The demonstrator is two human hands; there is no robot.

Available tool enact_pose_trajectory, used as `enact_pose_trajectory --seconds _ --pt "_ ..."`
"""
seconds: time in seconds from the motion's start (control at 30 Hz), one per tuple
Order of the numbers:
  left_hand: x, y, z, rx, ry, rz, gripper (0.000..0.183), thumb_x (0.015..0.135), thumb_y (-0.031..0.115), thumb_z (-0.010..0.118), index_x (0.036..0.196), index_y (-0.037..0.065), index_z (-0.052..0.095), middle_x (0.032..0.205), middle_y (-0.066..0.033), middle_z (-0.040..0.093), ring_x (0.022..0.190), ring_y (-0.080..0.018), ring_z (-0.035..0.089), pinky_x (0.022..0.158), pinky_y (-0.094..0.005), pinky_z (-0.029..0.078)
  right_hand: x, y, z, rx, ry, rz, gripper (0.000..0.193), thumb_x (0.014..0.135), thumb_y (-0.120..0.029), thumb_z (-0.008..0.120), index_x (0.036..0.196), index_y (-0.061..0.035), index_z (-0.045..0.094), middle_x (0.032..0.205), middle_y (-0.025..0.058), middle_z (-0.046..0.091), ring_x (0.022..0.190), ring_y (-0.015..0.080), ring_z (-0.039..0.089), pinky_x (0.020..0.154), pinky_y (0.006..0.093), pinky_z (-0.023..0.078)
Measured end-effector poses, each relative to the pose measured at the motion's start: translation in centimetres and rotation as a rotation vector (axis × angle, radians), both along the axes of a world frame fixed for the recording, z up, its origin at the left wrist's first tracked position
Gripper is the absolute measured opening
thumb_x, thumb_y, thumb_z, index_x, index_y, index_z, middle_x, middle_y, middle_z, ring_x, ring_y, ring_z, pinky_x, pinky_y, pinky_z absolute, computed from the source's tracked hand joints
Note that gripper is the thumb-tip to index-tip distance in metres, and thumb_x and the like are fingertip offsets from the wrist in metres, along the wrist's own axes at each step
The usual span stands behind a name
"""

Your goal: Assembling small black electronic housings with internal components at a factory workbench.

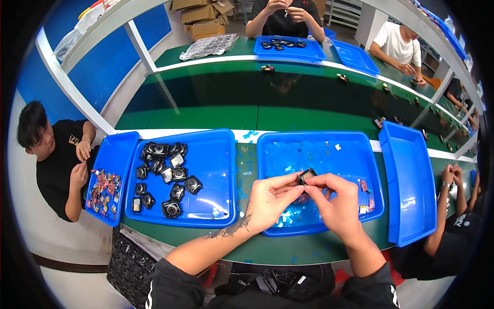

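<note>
Above a blue tray (268,141) in front of me, a small black case (307,175) is pinched between my fingertips. It has a squarish frame with a paler inner face, and fingers hide part of it. My left hand (270,201) grips its left side with thumb and forefinger. From the other side, my right hand (337,198) closes on its lower right edge. Shiny blue film scraps (288,219) lie in the tray beneath, with a few small reddish parts (364,186) along its right side. Several black watch-like cases (171,208) fill the left part of the neighbouring blue tray (218,154).
Small reddish parts (103,191) lie in a narrow blue tray (121,149) at far left. Another blue tray (411,175) stands right. Beyond runs a green conveyor belt (206,110) carrying small assemblies, under a white frame (139,46). Co-workers sit across and at both sides.
</note>
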State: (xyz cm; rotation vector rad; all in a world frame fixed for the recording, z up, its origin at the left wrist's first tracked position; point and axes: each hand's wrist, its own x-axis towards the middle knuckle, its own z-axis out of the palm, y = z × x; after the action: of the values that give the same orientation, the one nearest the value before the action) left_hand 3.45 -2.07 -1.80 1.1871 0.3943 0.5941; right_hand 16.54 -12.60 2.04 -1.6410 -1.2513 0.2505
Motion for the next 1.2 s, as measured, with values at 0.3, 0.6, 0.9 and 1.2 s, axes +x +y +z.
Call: enact_pose_trajectory --seconds 0.3,0.6,0.9,1.2 --pt "-0.3 0.2 0.6 0.097 -0.026 -0.046 0.035 0.092 0.002 0.062 0.126 -0.007 0.056 0.116 -0.0141 0.064 0.104 -0.0160 0.063 0.091 -0.0269 0.053 -0.1 0.1 0.4 0.060 0.001 0.008 0.009 0.078 0.001 0.072 0.084 0.0001 0.066 0.078 0.0108 0.069 0.069 0.0186 0.068 0.056 0.0268 0.048" --pt "-0.5 0.2 0.3 0.082 -0.007 -0.080 0.036 0.093 0.001 0.061 0.127 -0.007 0.055 0.118 -0.0145 0.063 0.106 -0.0163 0.062 0.092 -0.0275 0.052 0.1 0.1 0.5 0.009 0.013 0.018 0.008 0.077 -0.002 0.074 0.081 -0.0028 0.067 0.074 0.0081 0.069 0.064 0.0187 0.064 0.065 0.0304 0.047" --pt "-0.8 0.1 0.4 0.085 -0.018 -0.122 0.036 0.092 0.000 0.062 0.127 -0.007 0.056 0.119 -0.0136 0.063 0.105 -0.0151 0.061 0.091 -0.0268 0.052 0.6 -0.6 1.8 -0.053 -0.125 0.017 0.008 0.072 -0.006 0.076 0.075 -0.0069 0.069 0.062 0.0028 0.059 0.057 0.0161 0.053 0.060 0.0313 0.039" --pt "-0.9 -0.4 1.1 0.110 -0.067 -0.063 0.033 0.090 -0.002 0.063 0.123 -0.006 0.059 0.113 -0.0123 0.066 0.099 -0.0119 0.061 0.086 -0.0236 0.052 -0.2 -0.6 1.8 0.075 0.014 -0.017 0.012 0.070 -0.005 0.078 0.076 -0.0045 0.068 0.068 0.0046 0.052 0.062 0.0148 0.047 0.056 0.0286 0.038"
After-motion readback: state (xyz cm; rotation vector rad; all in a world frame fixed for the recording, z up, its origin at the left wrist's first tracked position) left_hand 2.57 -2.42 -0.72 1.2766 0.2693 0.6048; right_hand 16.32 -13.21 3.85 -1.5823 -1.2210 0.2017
